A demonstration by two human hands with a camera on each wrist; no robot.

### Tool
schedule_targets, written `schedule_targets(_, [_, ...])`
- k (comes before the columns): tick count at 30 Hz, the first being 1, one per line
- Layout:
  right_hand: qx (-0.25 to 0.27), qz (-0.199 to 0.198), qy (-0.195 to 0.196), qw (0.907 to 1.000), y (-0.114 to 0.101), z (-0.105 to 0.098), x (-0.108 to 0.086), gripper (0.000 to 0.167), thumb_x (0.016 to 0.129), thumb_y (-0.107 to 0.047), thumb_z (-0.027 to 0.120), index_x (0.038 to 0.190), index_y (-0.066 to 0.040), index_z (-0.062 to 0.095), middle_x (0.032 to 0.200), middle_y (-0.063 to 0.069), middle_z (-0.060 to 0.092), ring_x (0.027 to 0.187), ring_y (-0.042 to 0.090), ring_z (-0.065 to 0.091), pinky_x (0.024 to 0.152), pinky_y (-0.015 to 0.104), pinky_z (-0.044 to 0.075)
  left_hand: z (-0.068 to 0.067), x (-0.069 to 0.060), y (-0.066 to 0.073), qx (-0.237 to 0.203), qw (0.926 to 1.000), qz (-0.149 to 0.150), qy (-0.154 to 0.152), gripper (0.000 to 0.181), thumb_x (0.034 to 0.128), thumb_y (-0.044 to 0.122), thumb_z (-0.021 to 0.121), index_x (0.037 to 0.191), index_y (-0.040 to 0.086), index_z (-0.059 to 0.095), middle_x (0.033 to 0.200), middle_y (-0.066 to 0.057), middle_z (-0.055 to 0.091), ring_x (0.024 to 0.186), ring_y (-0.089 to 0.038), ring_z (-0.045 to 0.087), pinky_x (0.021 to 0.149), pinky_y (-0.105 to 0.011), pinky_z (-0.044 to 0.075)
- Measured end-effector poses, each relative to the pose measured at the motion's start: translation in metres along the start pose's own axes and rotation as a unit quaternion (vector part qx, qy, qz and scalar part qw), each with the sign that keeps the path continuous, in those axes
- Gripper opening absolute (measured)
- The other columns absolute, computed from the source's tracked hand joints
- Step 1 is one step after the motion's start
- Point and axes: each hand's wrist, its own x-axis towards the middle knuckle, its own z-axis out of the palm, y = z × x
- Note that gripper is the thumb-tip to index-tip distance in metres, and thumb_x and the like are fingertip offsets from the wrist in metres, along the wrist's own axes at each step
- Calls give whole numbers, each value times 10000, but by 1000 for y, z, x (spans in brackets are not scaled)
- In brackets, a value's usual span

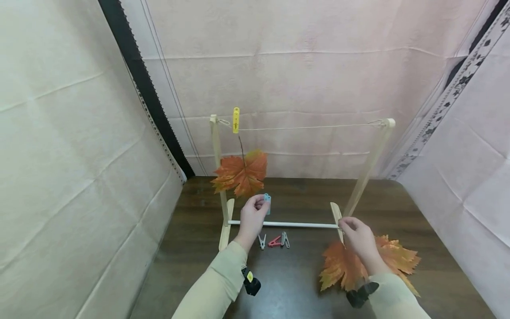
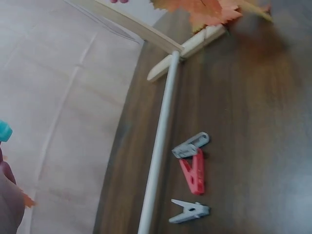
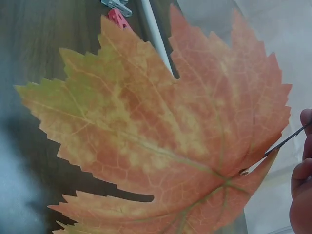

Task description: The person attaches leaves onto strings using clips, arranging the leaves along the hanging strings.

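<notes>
An orange maple leaf (image 3: pixel 161 122) hangs at the right hand (image 1: pixel 360 243), whose grip is drawn to a pinch on the stem (image 3: pixel 287 138). The left hand (image 1: pixel 252 218) has its grip closed by thumb and fingers on a light-blue clothespin (image 1: pixel 268 206). Between the hands, two grey clothespins (image 1: pixel 285 239) and a red clothespin (image 1: pixel 274 241) lie on the desk (image 1: pixel 295 283), near the white rod (image 1: pixel 300 225). Beyond, a yellow clothespin (image 1: pixel 236 120) holds another leaf (image 1: pixel 243 172) on the string (image 1: pixel 307 128).

Pale curtains (image 1: pixel 311 84) enclose this table (image 1: pixel 299 274) like a booth.
</notes>
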Motion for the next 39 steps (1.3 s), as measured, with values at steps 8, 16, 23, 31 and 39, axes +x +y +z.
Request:
schedule_targets(8, [-8, -122, 41, 9999, -8, 2, 6, 438, 947, -393, 527, 1117, 0, 615, 1122, 205, 613, 1068, 352, 532, 884, 496, 401, 1, 7, 19, -163, 9997, 162, 48, 249, 880, 180, 644, 1084, 40, 628, 950, -48, 622, 868, -167, 553, 762, -301, 477])
schedule_targets(16, [-6, -211, -94, 9997, -22, 4, 10, 466, 951, -422, 504, 1151, -13, 604, 1173, 201, 594, 1089, 347, 523, 884, 501, 405, -4, 13, 33, -20, 9987, 503, 53, 242, 882, 178, 642, 1079, 37, 628, 948, -49, 626, 868, -170, 558, 769, -302, 478])
schedule_targets(23, [128, -205, -216, 9995, -34, 9, 15, 488, 938, -447, 514, 1168, -26, 602, 1234, 189, 571, 1155, 349, 493, 933, 514, 381, -10, 25, 45, 181, 9959, 881, 95, 258, 882, 187, 643, 1086, 30, 634, 959, -63, 617, 857, -186, 567, 764, -319, 479])
schedule_targets(31, [59, -419, -97, 9991, -50, 5, 28, 477, 937, -453, 513, 1145, -34, 610, 1170, 180, 602, 1110, 343, 517, 924, 513, 380, -20, 39, 61, 85, 9957, 886, 242, 276, 887, 209, 637, 1102, 36, 627, 979, -58, 614, 874, -181, 564, 782, -313, 477])
schedule_targets(39, [132, -647, 158, 9977, -62, 3, 37, 416, 941, -398, 534, 1099, -25, 629, 1124, 175, 623, 1064, 317, 540, 904, 472, 394, -24, 42, 75, 16, 9951, 950, 267, 279, 878, 216, 647, 1101, 48, 631, 967, -46, 612, 861, -166, 560, 777, -301, 474])
